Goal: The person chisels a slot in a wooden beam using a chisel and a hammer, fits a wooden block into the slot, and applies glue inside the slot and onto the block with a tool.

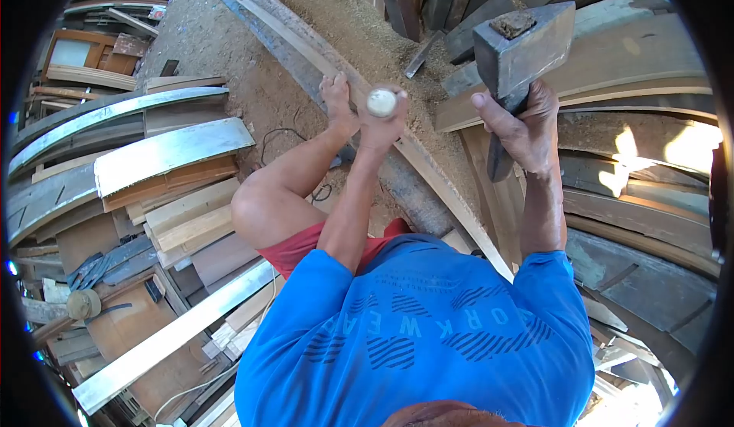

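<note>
One mallet [524,51], one round-ended tool [381,103], one narrow plank [441,180] and one bare foot [337,93] are in the work area. The plank lies along a grey beam [417,198] on the ground, with stacked boards [195,224] to the left and more at right. The left grip [384,129] is clenched round the tool, over the plank, hiding its lower end. The right grip [531,133] grasps the mallet's handle, beyond the plank's right edge, its head just past the fingers.
</note>
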{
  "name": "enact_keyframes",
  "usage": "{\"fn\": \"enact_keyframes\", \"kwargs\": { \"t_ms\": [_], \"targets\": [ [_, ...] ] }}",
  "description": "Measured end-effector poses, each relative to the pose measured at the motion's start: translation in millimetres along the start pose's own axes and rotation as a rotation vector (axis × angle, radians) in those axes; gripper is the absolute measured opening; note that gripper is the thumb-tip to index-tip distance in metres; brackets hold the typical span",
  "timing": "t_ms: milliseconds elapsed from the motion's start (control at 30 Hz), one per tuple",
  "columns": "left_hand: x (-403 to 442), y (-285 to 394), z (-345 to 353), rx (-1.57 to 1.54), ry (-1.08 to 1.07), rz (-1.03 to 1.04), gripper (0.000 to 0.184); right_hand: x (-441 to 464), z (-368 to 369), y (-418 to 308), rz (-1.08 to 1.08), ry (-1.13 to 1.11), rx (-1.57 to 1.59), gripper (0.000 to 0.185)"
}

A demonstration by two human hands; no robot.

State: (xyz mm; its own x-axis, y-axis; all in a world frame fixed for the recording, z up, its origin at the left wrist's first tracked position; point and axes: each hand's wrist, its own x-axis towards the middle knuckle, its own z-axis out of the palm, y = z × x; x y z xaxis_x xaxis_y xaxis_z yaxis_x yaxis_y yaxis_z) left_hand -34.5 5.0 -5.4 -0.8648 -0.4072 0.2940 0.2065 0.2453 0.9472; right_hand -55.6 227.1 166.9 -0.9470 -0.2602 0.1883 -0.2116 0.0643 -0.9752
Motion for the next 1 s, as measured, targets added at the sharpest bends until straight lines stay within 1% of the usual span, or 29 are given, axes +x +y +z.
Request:
{"fn": "enact_keyframes", "kwargs": {
  "t_ms": [67,100,133,167,200,233,300,400,433,467,533,567,667,700,767,833,867,933,967,1000],
  "targets": [
    [-15.0,0.8,10.9,0.03,-0.027,-0.044,0.011,1.9,4.1,0.7,-0.001,-0.019,-0.083,0.016],
    [-16.8,-3.6,13.6,0.043,-0.043,-0.058,0.012,2.3,8.9,9.4,0.125,-0.051,-0.051,0.02],
    [-11.2,-5.3,18.0,0.047,-0.065,-0.057,0.012,5.7,11.3,23.4,0.079,-0.108,-0.329,0.022],
    [-8.6,-0.5,16.9,0.047,-0.059,-0.101,0.014,7.9,14.4,48.1,-0.058,-0.198,-0.594,0.023],
    [-10.1,1.7,12.9,0.066,-0.069,-0.067,0.013,11.1,19.1,53.7,-0.197,-0.292,-0.856,0.024],
    [-12.0,3.5,7.6,0.085,-0.079,-0.03,0.013,8.8,18.9,55.3,-0.13,-0.345,-0.844,0.025],
    [-18.4,-2.0,8.5,-0.005,-0.118,0.014,0.013,3.8,22.0,51.2,0.002,-0.452,-0.82,0.028],
    [-56.6,-3.0,7.6,0.147,-0.206,-0.037,0.017,-9.6,24.5,40.1,0.094,-0.328,-0.496,0.034],
    [-65.3,-7.0,5.9,0.1,-0.311,0.113,0.021,-12.5,19.9,48.2,0.191,-0.327,-0.484,0.036],
    [-79.1,-9.8,4.1,0.051,-0.418,0.257,0.025,-16.7,16.9,53.8,0.224,-0.271,-0.382,0.036],
    [-116.9,-19.5,4.2,0.335,-0.619,0.386,0.027,-26.4,11.8,58.8,0.297,-0.153,-0.184,0.037],
    [-126.4,-26.3,5.6,0.477,-0.721,0.456,0.029,-31.5,9.5,66.4,0.235,-0.076,-0.057,0.034],
    [-105.2,2.8,3.4,0.393,-0.633,0.354,0.024,-48.2,-14.7,68.5,0.276,-0.025,-0.107,0.021],
    [-103.3,18.7,4.1,0.372,-0.581,0.362,0.026,-54.3,-24.0,71.5,0.326,-0.039,-0.161,0.022],
    [-90.3,54.7,7.8,0.331,-0.465,0.396,0.029,-67.2,-34.8,80.7,0.426,-0.04,0.049,0.027],
    [-85.8,95.4,15.3,0.263,-0.436,0.494,0.028,-84.5,-39.4,98.6,0.521,-0.045,0.242,0.034],
    [-87.3,107.0,20.7,0.228,-0.423,0.547,0.027,-93.2,-35.0,104.5,0.496,-0.023,0.311,0.038],
    [-99.1,113.9,39.3,0.124,-0.49,0.582,0.024,-113.6,-25.9,120.6,0.451,0.025,0.446,0.044],
    [-108.0,116.0,49.4,0.068,-0.527,0.596,0.023,-131.4,-37.1,158.2,0.546,-0.059,0.387,0.058],
    [-119.9,117.0,55.8,0.075,-0.567,0.617,0.018,-141.1,-31.9,176.2,0.419,-0.067,0.52,0.054]
  ]
}}
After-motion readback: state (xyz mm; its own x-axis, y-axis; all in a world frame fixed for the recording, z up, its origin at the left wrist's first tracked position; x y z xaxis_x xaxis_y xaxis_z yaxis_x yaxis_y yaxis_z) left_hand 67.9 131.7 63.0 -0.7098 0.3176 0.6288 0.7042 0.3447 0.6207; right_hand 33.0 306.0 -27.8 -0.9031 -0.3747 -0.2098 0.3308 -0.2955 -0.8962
